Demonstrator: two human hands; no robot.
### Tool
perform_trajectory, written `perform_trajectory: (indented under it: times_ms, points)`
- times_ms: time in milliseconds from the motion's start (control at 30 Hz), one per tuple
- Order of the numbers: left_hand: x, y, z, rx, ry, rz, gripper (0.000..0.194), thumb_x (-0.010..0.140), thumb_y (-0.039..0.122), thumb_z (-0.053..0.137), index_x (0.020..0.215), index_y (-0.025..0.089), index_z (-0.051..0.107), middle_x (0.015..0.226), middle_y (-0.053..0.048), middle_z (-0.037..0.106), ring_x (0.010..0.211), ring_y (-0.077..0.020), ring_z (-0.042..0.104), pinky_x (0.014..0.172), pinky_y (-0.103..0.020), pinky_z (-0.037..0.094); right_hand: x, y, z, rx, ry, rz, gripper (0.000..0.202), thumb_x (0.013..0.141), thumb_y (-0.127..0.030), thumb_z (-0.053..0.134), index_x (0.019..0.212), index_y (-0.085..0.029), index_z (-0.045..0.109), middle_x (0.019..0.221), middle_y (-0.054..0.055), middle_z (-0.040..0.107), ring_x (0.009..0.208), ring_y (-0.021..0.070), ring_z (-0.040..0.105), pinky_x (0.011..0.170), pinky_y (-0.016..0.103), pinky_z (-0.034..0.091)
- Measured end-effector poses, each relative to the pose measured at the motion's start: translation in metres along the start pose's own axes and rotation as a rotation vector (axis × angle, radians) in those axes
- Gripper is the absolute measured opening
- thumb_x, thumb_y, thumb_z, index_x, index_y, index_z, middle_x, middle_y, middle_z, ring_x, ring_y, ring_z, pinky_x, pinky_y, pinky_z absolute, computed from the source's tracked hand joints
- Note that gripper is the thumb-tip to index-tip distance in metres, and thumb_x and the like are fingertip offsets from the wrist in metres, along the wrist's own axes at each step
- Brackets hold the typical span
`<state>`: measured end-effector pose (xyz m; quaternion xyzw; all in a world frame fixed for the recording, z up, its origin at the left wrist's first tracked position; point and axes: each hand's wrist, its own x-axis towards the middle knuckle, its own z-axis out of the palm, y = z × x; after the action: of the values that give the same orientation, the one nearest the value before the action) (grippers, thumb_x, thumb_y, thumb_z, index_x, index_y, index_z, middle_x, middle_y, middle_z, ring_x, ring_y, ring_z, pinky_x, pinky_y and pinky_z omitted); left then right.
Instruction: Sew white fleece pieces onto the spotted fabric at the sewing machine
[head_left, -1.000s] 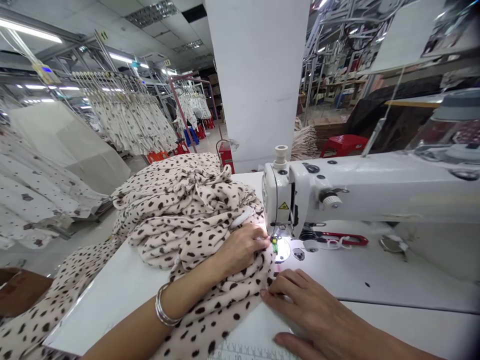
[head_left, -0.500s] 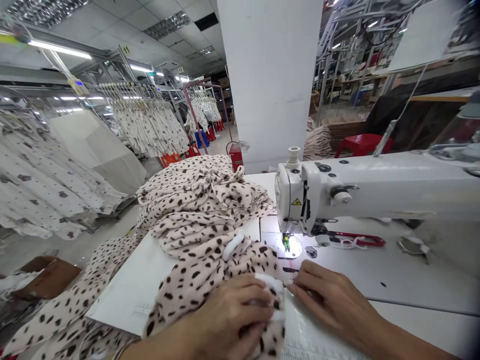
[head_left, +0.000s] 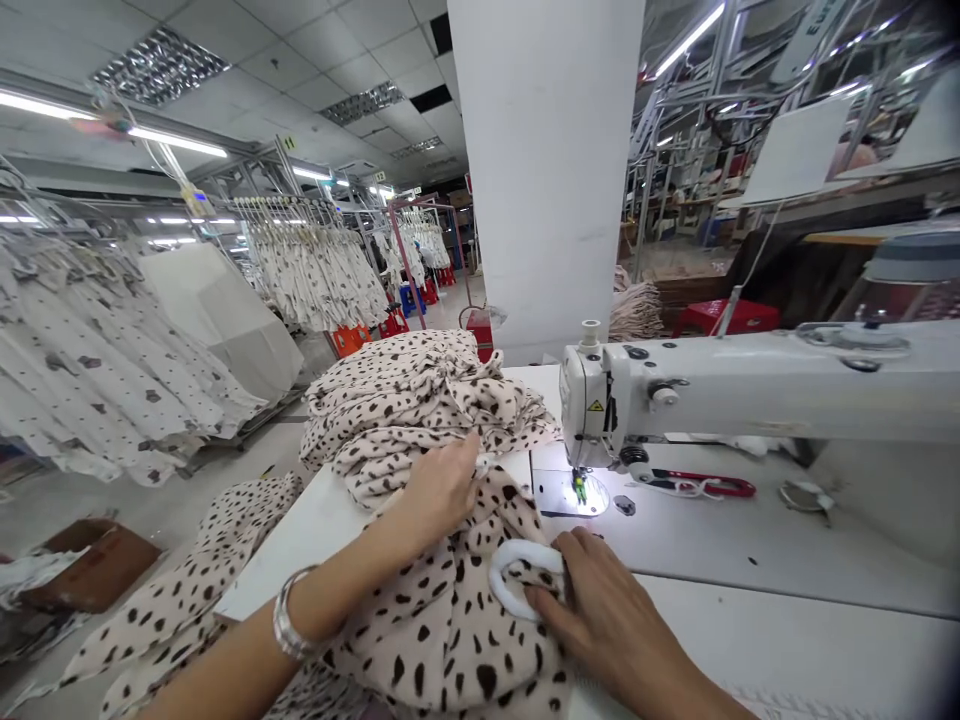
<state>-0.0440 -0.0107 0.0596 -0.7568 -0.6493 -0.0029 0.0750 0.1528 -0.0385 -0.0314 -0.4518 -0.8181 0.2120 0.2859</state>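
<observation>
Pale pink fabric with dark spots (head_left: 427,640) lies bunched across the table before me. My left hand (head_left: 442,490), with a silver bracelet on its wrist, is closed on the upper part of this spotted fabric; its fingertips are partly hidden. Lower and to the right, my right hand (head_left: 600,600) pinches the edge of the fabric beside a curved white trim (head_left: 506,580), thumb at the front. Just beyond my right hand stands the white sewing machine (head_left: 600,400), its lit presser foot (head_left: 579,485) apart from the cloth.
Behind my left hand is a heap of the same spotted fabric (head_left: 397,380). Red-handled snips (head_left: 705,484) lie under the machine arm. A white pillar (head_left: 551,180) rises behind the table. Hanging white garments (head_left: 82,350) and a cardboard box (head_left: 97,565) are at left.
My left hand has moved up and away from me onto the fabric's upper part. My right hand has shifted from the bare tabletop onto the trimmed edge. The white trim now shows as a curve.
</observation>
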Motion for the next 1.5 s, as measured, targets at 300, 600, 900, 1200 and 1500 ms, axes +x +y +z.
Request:
perform_trajectory:
  times_ms: [300,600,900,1200,1500]
  points:
    - [-0.097,0.046,-0.025,-0.468,0.282,0.091,0.043,0.082,0.036,0.065,0.117,0.021,0.045,0.065,0.004,0.059,0.046,-0.0138,0.053,0.04,-0.022,0.033,-0.005,-0.037,-0.018,0.52,0.122,-0.066,0.015,0.094,-0.038,0.047,0.094,-0.023,0.049,0.077,-0.001,0.064,0.066,0.0151,0.062,0.057,0.024,0.049]
    - [-0.067,0.04,-0.077,-1.183,-0.076,-0.081,0.048,0.081,0.014,0.051,0.128,0.021,0.044,0.064,0.008,0.052,0.04,-0.0106,0.06,0.035,-0.016,0.043,-0.007,-0.028,-0.048,0.307,0.369,-0.466,0.032,0.094,-0.014,0.048,0.122,-0.028,0.044,0.107,0.004,0.063,0.082,0.0119,0.065,0.071,0.021,0.052]
    - [-0.046,0.083,-0.116,-1.008,0.06,0.131,0.043,0.081,0.006,0.041,0.117,0.024,0.054,0.053,0.011,0.049,0.033,-0.0056,0.05,0.032,-0.011,0.037,-0.035,-0.05,-0.044,0.164,0.58,-0.268,0.042,0.085,-0.046,0.059,0.119,-0.024,0.05,0.127,0.016,0.049,0.116,0.032,0.055,0.081,0.041,0.056]
    - [-0.073,0.069,-0.156,-0.429,0.008,0.536,0.012,0.088,0.023,0.062,0.095,0.023,0.071,0.084,0.0,0.069,0.068,-0.0132,0.061,0.061,-0.023,0.05,-0.053,-0.027,-0.085,0.444,0.441,-0.453,0.018,0.086,-0.022,0.065,0.101,-0.03,0.06,0.106,0.004,0.06,0.098,0.0194,0.065,0.077,0.024,0.056]
    - [-0.095,0.065,-0.107,-0.354,-0.131,0.68,0.006,0.091,0.021,0.059,0.086,0.018,0.06,0.097,-0.007,0.064,0.086,-0.0177,0.059,0.074,-0.027,0.046,-0.08,-0.007,-0.094,0.479,0.032,-0.357,0.006,0.085,-0.029,0.068,0.09,-0.027,0.066,0.093,0.001,0.064,0.082,0.0127,0.067,0.07,0.016,0.053]
